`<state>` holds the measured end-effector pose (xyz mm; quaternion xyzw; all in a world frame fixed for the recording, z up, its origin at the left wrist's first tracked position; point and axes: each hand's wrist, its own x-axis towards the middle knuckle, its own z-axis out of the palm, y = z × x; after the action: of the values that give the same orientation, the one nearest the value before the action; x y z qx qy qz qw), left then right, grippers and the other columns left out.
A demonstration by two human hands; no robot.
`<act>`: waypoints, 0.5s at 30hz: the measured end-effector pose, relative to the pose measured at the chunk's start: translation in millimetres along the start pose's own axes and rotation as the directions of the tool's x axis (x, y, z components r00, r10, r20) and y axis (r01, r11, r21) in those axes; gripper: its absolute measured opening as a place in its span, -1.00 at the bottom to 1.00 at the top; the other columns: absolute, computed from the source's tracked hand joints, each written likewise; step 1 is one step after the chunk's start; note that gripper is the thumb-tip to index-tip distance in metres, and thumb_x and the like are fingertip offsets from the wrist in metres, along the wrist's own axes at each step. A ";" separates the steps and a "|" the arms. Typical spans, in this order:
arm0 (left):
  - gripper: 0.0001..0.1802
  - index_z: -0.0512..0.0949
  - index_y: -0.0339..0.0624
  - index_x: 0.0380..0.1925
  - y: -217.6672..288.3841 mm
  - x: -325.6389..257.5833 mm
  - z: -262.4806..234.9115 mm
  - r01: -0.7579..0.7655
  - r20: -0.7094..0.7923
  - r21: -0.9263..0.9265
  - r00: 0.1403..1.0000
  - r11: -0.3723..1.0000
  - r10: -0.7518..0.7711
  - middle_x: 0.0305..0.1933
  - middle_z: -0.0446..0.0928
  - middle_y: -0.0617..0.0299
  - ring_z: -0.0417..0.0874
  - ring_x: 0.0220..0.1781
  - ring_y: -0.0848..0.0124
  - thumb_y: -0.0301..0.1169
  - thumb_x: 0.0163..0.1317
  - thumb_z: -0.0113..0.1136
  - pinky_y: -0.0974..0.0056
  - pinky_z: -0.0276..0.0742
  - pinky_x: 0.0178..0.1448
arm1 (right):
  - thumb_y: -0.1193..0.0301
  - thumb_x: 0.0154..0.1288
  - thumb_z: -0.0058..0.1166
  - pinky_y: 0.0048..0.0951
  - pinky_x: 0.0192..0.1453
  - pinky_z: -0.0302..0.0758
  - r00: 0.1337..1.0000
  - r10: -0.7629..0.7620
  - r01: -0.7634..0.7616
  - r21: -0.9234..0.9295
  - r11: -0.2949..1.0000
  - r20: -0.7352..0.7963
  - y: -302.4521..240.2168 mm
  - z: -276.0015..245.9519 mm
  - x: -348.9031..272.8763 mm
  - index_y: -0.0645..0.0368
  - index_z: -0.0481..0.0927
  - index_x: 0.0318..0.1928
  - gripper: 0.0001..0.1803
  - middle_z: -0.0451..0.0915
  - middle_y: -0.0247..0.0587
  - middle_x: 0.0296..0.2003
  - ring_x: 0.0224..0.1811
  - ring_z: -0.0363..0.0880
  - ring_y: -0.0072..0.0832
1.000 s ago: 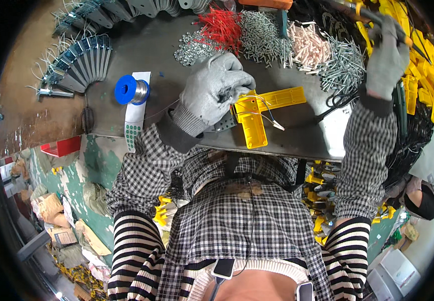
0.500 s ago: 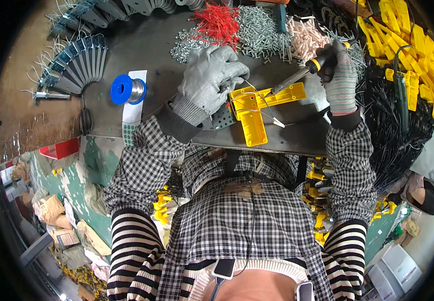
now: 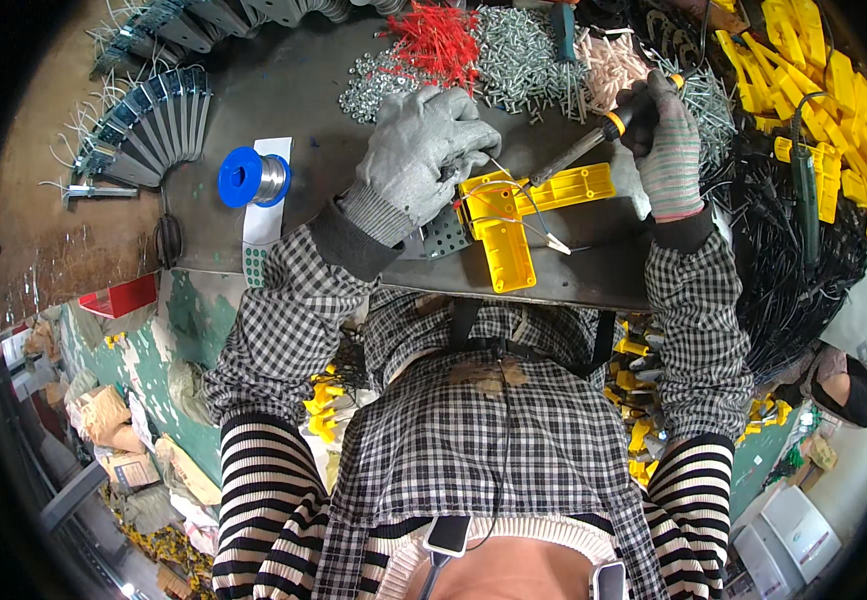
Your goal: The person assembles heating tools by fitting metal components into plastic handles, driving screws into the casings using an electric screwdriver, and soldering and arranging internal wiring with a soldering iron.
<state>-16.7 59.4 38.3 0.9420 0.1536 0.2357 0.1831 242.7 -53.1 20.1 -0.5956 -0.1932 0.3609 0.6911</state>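
Note:
My right hand (image 3: pixel 669 150), in a grey glove, is closed around the handle of a soldering iron (image 3: pixel 575 152). The iron slants down to the left, its tip at the upper part of a T-shaped yellow plastic housing (image 3: pixel 506 256). My gloved left hand (image 3: pixel 415 152) is at the housing's left end, its fingers pinched together on a thin wire (image 3: pixel 496 166). More thin wires loop over the housing, with a white end (image 3: pixel 556 243) sticking out to the right. A perforated metal plate (image 3: pixel 444 236) lies partly under my left hand. The exact contact at the tip is too small to make out.
A blue solder spool (image 3: pixel 242 177) stands on a white strip at left. Behind my hands lie piles of nuts (image 3: pixel 363 90), red pieces (image 3: pixel 433 45), screws (image 3: pixel 518 60) and pinkish pieces (image 3: pixel 613 72). Yellow housings (image 3: pixel 823 90) and black cables (image 3: pixel 783 260) fill the right side.
My right hand and the soldering iron have shifted slightly left and up, the tip moving a little left over the housing. My left hand stays almost in place.

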 end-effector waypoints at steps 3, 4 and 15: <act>-0.79 0.68 0.11 -0.35 0.4 1.6 -1.1 0.006 0.046 0.064 0.999 0.998 -0.009 -0.31 0.50 0.34 0.53 -0.18 0.29 -0.39 -0.07 0.28 0.09 0.45 -0.07 | 0.15 0.38 0.04 -0.69 -0.64 0.19 1.000 0.012 -0.011 -0.019 1.000 0.010 -0.9 0.1 -0.4 0.10 0.59 -0.33 -0.70 0.57 -0.43 -0.56 -0.68 0.35 -0.74; -0.79 0.68 0.11 -0.35 -0.1 1.4 -0.9 0.008 0.047 0.065 0.999 0.998 -0.011 -0.31 0.50 0.34 0.53 -0.18 0.29 -0.39 -0.07 0.28 0.09 0.45 -0.07 | 0.11 0.40 0.04 -0.73 -0.65 0.20 1.000 0.016 -0.016 -0.036 0.999 0.004 -1.2 0.7 -0.7 0.11 0.59 -0.33 -0.67 0.56 -0.45 -0.56 -0.67 0.40 -0.75; -0.86 0.65 -0.03 -0.39 -1.0 2.7 7.6 -0.074 0.003 0.023 0.997 0.997 0.074 -0.36 0.45 0.25 0.51 -0.23 0.21 -0.39 -0.03 0.29 0.10 0.43 -0.17 | 0.19 0.36 0.07 -0.68 -0.59 0.24 0.999 0.027 -0.028 -0.045 0.999 -0.028 -3.3 4.8 -2.8 0.10 0.60 -0.33 -0.74 0.60 -0.40 -0.54 -0.66 0.40 -0.71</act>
<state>-10.8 59.2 32.7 0.9494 0.1210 0.2393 0.1634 238.4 -52.0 24.7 -0.6187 -0.1836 0.3578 0.6749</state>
